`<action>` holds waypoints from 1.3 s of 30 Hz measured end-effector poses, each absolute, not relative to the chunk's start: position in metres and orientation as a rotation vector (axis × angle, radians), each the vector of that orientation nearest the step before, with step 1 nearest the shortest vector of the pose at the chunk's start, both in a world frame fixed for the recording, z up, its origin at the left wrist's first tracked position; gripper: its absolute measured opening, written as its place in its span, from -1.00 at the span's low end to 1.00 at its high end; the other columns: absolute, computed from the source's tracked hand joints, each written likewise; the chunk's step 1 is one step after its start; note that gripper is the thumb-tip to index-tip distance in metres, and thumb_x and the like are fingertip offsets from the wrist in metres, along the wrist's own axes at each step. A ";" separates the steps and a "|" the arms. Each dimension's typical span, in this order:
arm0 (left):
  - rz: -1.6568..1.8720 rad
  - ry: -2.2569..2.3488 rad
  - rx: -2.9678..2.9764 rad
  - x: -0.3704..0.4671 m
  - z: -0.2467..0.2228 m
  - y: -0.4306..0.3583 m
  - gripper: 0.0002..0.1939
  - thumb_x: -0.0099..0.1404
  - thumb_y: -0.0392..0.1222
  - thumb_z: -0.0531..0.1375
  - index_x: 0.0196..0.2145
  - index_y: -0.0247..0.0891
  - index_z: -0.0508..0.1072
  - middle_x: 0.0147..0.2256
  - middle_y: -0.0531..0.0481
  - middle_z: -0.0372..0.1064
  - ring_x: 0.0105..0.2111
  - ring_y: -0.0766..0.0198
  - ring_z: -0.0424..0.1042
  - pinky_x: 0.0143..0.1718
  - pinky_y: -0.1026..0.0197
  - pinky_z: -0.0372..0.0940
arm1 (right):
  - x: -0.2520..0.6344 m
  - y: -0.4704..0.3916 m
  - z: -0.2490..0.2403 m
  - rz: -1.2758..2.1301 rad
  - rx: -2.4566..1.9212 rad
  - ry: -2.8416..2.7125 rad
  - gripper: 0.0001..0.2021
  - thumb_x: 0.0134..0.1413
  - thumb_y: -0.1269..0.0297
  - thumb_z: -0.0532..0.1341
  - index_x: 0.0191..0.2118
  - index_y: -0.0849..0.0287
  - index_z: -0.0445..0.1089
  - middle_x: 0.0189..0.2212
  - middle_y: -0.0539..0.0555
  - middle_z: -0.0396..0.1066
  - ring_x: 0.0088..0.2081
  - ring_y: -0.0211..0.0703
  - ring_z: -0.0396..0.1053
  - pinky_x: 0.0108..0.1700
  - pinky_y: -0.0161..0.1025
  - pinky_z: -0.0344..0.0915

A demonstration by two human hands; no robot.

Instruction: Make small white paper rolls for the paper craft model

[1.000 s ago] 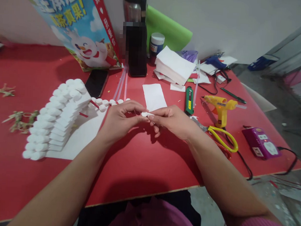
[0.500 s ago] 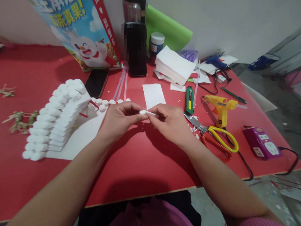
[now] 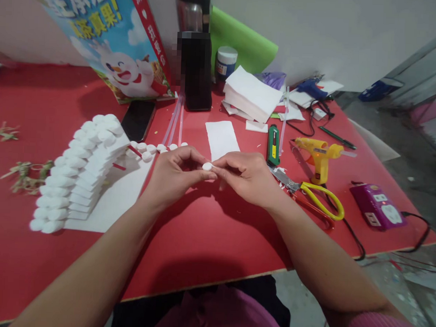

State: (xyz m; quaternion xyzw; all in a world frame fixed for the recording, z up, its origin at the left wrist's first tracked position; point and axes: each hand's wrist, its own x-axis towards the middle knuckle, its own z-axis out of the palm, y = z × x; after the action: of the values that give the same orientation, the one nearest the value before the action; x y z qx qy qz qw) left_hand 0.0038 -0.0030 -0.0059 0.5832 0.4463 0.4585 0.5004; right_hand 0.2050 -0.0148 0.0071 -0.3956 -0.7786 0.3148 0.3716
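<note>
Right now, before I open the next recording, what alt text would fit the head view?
The left hand and right hand pinch a small white piece over a red table. A stepped white structure is at left; scissors, a yellow glue gun and a green cutter lie at right.

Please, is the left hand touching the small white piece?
Touching. The head view shows the left hand pinching the small white piece between thumb and finger.

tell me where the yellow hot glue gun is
In the head view, the yellow hot glue gun is on the right side, right of the green utility knife, beyond the scissors.
</note>
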 end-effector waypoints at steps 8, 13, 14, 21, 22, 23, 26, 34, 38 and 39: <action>1.068 1.106 1.507 0.006 -0.003 -0.006 -0.87 0.18 -0.19 0.47 -0.29 -0.22 0.70 -0.37 -0.03 0.64 -0.36 0.18 0.58 -0.30 0.17 0.46 | 0.202 -0.014 0.004 0.939 -1.191 -1.831 -0.79 0.36 0.29 0.29 -0.35 0.18 0.53 -0.49 0.00 0.55 -0.44 -0.22 0.47 -0.29 -0.24 0.31; 1.041 1.124 1.515 0.005 -0.002 -0.007 -0.84 0.29 -0.12 0.41 -0.19 -0.16 0.73 -0.27 -0.05 0.68 -0.24 0.11 0.61 -0.16 0.08 0.49 | 0.204 -0.013 0.004 0.930 -1.208 -1.814 -0.82 0.36 0.27 0.28 -0.31 0.17 0.54 -0.53 -0.01 0.53 -0.45 -0.20 0.48 -0.28 -0.22 0.33; 1.039 1.127 1.511 0.005 -0.003 -0.007 -0.85 0.29 -0.13 0.40 -0.19 -0.15 0.73 -0.28 -0.04 0.67 -0.25 0.11 0.61 -0.16 0.08 0.49 | 0.204 -0.012 0.004 0.899 -1.205 -1.833 -0.82 0.36 0.28 0.28 -0.30 0.17 0.54 -0.51 0.00 0.54 -0.44 -0.20 0.48 -0.28 -0.22 0.32; 1.125 1.172 1.738 0.009 -0.011 -0.008 -0.91 0.36 -0.21 0.32 -0.23 -0.16 0.67 -0.27 0.01 0.65 -0.25 0.18 0.57 -0.11 0.12 0.44 | 0.199 -0.018 -0.003 0.556 -1.259 -1.975 -0.81 0.39 0.28 0.23 -0.26 0.20 0.52 -0.40 0.08 0.57 -0.36 -0.17 0.45 -0.25 -0.20 0.28; 1.136 1.167 1.769 0.009 -0.012 -0.007 -0.92 0.37 -0.21 0.32 -0.23 -0.16 0.65 -0.26 0.00 0.64 -0.23 0.18 0.56 -0.10 0.13 0.43 | 0.198 -0.020 -0.003 0.501 -1.262 -1.995 -0.81 0.40 0.27 0.22 -0.26 0.20 0.51 -0.38 0.10 0.57 -0.35 -0.15 0.45 -0.24 -0.18 0.29; 1.140 1.157 1.780 0.009 -0.012 -0.007 -0.93 0.37 -0.20 0.33 -0.22 -0.16 0.64 -0.23 -0.01 0.63 -0.21 0.18 0.56 -0.08 0.13 0.43 | 0.197 -0.021 -0.002 0.474 -1.264 -1.999 -0.80 0.40 0.27 0.20 -0.26 0.19 0.51 -0.36 0.12 0.57 -0.34 -0.14 0.46 -0.22 -0.17 0.30; 1.124 1.092 1.650 0.007 -0.012 -0.005 -0.90 0.37 -0.15 0.33 -0.18 -0.17 0.62 -0.18 -0.05 0.61 -0.17 0.16 0.57 -0.07 0.12 0.45 | 0.195 -0.023 0.004 0.763 -1.269 -1.815 -0.78 0.38 0.14 0.24 -0.23 0.16 0.50 -0.32 0.12 0.59 -0.33 -0.12 0.52 -0.24 -0.17 0.40; 1.115 1.104 1.667 0.001 -0.012 -0.002 -0.85 0.40 -0.11 0.32 -0.12 -0.13 0.65 -0.08 -0.08 0.65 -0.05 0.09 0.59 0.09 0.07 0.42 | 0.199 -0.005 0.011 2.013 -1.071 -0.859 -0.64 0.43 -0.04 0.19 -0.12 0.21 0.46 -0.32 0.18 0.66 -0.52 -0.19 0.55 -0.50 -0.29 0.51; 1.120 1.103 1.823 -0.001 -0.010 -0.002 -0.82 0.43 -0.15 0.27 -0.09 -0.10 0.67 -0.07 -0.07 0.65 -0.04 0.08 0.58 0.11 0.06 0.39 | 0.201 -0.006 0.010 1.959 -1.075 -0.866 -0.76 0.32 0.13 0.35 -0.17 0.24 0.55 -0.35 0.13 0.64 -0.55 -0.29 0.46 -0.53 -0.36 0.49; 1.123 1.093 1.840 -0.001 -0.009 -0.002 -0.82 0.43 -0.14 0.27 -0.08 -0.10 0.67 -0.07 -0.07 0.65 -0.04 0.08 0.58 0.10 0.06 0.39 | 0.202 -0.007 0.010 1.938 -1.072 -0.881 -0.77 0.25 0.15 0.41 -0.19 0.24 0.57 -0.37 0.11 0.63 -0.56 -0.31 0.43 -0.53 -0.37 0.49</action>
State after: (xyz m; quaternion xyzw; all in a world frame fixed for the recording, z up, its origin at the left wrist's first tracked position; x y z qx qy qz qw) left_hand -0.0011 -0.0020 -0.0093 0.7117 0.4230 0.4346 0.3544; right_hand 0.2015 -0.0065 0.0101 -0.4179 -0.3435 0.7553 0.3700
